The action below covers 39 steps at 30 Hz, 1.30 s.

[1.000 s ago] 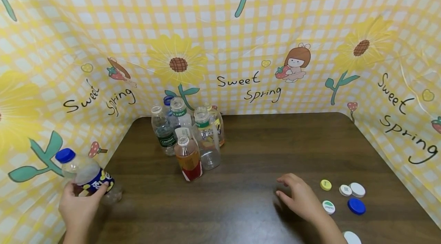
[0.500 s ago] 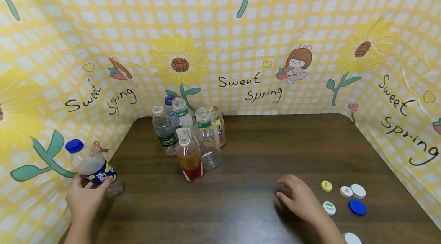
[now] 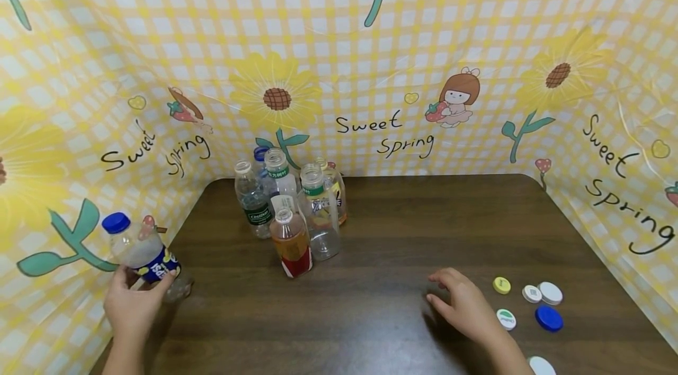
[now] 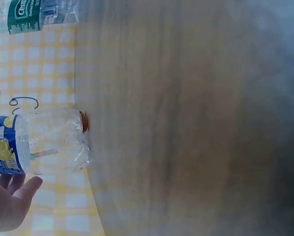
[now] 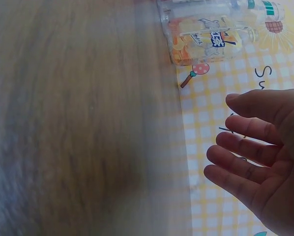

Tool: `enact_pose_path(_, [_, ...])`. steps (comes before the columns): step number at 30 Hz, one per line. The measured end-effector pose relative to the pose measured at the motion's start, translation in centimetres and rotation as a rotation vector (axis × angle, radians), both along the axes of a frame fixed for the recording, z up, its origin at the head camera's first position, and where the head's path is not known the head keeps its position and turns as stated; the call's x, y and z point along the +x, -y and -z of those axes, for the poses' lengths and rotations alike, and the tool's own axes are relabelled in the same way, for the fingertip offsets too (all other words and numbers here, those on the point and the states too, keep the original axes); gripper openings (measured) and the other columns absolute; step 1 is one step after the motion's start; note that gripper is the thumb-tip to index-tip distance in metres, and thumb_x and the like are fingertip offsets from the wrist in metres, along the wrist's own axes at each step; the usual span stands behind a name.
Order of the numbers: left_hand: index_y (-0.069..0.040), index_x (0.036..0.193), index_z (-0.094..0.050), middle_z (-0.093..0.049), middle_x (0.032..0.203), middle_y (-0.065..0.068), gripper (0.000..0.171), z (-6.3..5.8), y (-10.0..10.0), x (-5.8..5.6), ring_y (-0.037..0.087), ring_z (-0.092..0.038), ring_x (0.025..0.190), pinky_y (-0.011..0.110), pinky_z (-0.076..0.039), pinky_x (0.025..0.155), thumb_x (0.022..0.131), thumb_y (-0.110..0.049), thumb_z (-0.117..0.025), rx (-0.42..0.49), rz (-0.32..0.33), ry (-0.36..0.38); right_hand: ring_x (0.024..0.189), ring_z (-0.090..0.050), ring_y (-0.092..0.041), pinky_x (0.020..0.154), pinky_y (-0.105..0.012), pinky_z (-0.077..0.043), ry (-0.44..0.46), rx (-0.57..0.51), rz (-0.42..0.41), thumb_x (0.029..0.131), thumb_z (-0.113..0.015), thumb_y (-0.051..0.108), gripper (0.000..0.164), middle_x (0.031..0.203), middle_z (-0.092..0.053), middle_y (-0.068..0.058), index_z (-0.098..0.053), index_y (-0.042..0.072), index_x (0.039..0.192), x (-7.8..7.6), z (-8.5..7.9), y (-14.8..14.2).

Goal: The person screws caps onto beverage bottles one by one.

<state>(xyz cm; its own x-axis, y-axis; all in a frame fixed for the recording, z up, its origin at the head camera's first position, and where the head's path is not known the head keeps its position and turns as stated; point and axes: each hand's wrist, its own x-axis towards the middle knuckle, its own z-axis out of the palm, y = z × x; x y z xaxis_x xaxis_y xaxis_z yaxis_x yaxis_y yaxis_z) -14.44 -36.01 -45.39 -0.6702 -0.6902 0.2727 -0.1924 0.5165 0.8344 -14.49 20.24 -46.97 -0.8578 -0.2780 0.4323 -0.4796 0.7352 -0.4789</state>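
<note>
At the left edge of the table, my left hand (image 3: pixel 132 304) grips a clear plastic soda bottle (image 3: pixel 150 260) round its blue lemon-patterned label. The bottle has a blue cap (image 3: pixel 116 222) on it and tilts toward the left. Its clear ridged base (image 4: pixel 63 140) shows in the left wrist view, with the fingers around the label. Over the right half of the table, my right hand (image 3: pixel 461 304) hovers with relaxed, spread fingers and holds nothing. Loose bottle caps lie just right of it, among them a yellow cap (image 3: pixel 501 285) and a white-and-green cap (image 3: pixel 505 319).
Several uncapped bottles stand grouped at the back left, with an amber bottle (image 3: pixel 291 245) in front and a green-labelled bottle (image 3: pixel 254 204) at the left. A blue cap (image 3: pixel 548 318) and white caps (image 3: pixel 551 293) lie at the right. A checked cloth (image 3: pixel 371 69) encloses the brown table (image 3: pixel 392 234).
My left hand has moved slightly up and to the right with the soda bottle, then nearly stopped. The right hand has stayed in place.
</note>
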Motion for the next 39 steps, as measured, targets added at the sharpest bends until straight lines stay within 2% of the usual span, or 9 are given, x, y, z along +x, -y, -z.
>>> enact_pose_path(5, [-0.004, 0.140, -0.048, -0.055, 0.129, 0.008, 0.084, -1.2, -2.7, 1.2, 0.025, -0.044, 0.124, 0.027, -0.031, 0.104, 0.065, -0.011, -0.086, -0.124, -0.043, -0.257, 0.083, -0.064, -0.019, 0.072, -0.034, -0.054, 0.013, -0.003, 0.009, 0.075, -0.081, 0.005, 0.027, 0.097, -0.064, 0.000, -0.070, 0.004, 0.100, 0.2, 0.1, -0.2])
enact_pose_path(8, [0.000, 0.131, -0.053, -0.051, 0.120, -0.006, 0.080, -2.6, -6.4, 1.7, 0.015, -0.038, 0.119, 0.032, -0.028, 0.099, 0.059, -0.013, -0.085, -0.275, -0.087, -0.521, 0.083, -0.064, -0.019, 0.072, -0.034, -0.054, 0.009, -0.006, 0.011, 0.075, -0.081, 0.004, 0.027, 0.096, -0.064, 0.000, -0.070, 0.004, 0.100, 0.2, 0.1, -0.3])
enact_pose_path(11, [0.003, 0.124, -0.052, -0.048, 0.122, -0.002, 0.077, -3.6, -9.5, 1.2, 0.015, -0.038, 0.117, 0.033, -0.028, 0.099, 0.060, -0.024, -0.085, -0.349, -0.129, -0.635, 0.082, -0.063, -0.020, 0.071, -0.035, -0.054, 0.002, -0.007, 0.011, 0.075, -0.081, 0.004, 0.027, 0.095, -0.064, -0.001, -0.070, 0.004, 0.099, 0.1, 0.0, -0.3])
enact_pose_path(15, [-0.010, 0.139, -0.038, -0.037, 0.139, 0.009, 0.090, -3.5, -10.4, 0.4, 0.024, -0.030, 0.127, 0.038, -0.021, 0.108, 0.069, -0.039, -0.086, -0.322, -0.290, -0.571, 0.083, -0.063, -0.019, 0.071, -0.034, -0.054, -0.004, -0.005, 0.012, 0.075, -0.081, 0.005, 0.028, 0.097, -0.064, -0.001, -0.070, 0.005, 0.100, 0.3, 0.0, -0.2])
enact_pose_path(18, [-0.012, 0.151, -0.020, -0.023, 0.151, 0.007, 0.112, -2.7, -9.2, 0.2, 0.020, -0.020, 0.137, 0.035, -0.014, 0.114, 0.067, -0.047, -0.086, -0.143, -0.361, -0.464, 0.083, -0.063, -0.018, 0.071, -0.033, -0.054, -0.002, -0.001, 0.014, 0.075, -0.081, 0.006, 0.028, 0.098, -0.064, 0.000, -0.070, 0.005, 0.101, 0.4, 0.1, -0.2])
enact_pose_path(22, [-0.023, 0.157, 0.001, -0.006, 0.161, -0.002, 0.132, -1.9, -6.8, -0.1, 0.014, -0.008, 0.145, 0.032, -0.011, 0.117, 0.063, -0.046, -0.089, 0.163, -0.315, -0.290, 0.082, -0.062, -0.018, 0.070, -0.033, -0.053, -0.012, -0.005, 0.007, 0.074, -0.082, 0.005, 0.028, 0.097, -0.064, 0.001, -0.070, 0.005, 0.100, 0.4, 0.2, -0.2])
enact_pose_path(25, [-0.036, 0.155, 0.005, -0.011, 0.161, -0.004, 0.133, -1.5, -5.3, -0.2, 0.016, -0.015, 0.145, 0.036, -0.020, 0.116, 0.063, -0.036, -0.091, 0.304, -0.268, -0.203, 0.081, -0.062, -0.018, 0.070, -0.033, -0.053, -0.027, -0.005, -0.005, 0.073, -0.082, 0.004, 0.029, 0.096, -0.064, 0.001, -0.070, 0.005, 0.099, 0.4, 0.2, -0.1])
enact_pose_path(32, [-0.042, 0.150, -0.012, -0.049, 0.138, 0.018, 0.116, -0.7, -4.5, -0.7, 0.031, -0.049, 0.121, 0.034, -0.040, 0.103, 0.066, -0.022, -0.089, 0.273, -0.269, -0.158, 0.082, -0.063, -0.019, 0.071, -0.034, -0.054, 0.000, -0.008, 0.002, 0.074, -0.081, 0.005, 0.028, 0.096, -0.064, 0.001, -0.070, 0.005, 0.100, 0.3, 0.1, -0.1])
enact_pose_path(39, [-0.038, 0.151, -0.014, -0.044, 0.140, 0.016, 0.115, -0.6, -4.7, -0.8, 0.026, -0.043, 0.126, 0.032, -0.033, 0.107, 0.065, -0.023, -0.090, 0.226, -0.296, -0.201, 0.082, -0.064, -0.019, 0.072, -0.034, -0.054, 0.029, -0.004, 0.010, 0.075, -0.081, 0.005, 0.028, 0.096, -0.064, 0.000, -0.070, 0.004, 0.100, 0.4, 0.1, 0.0])
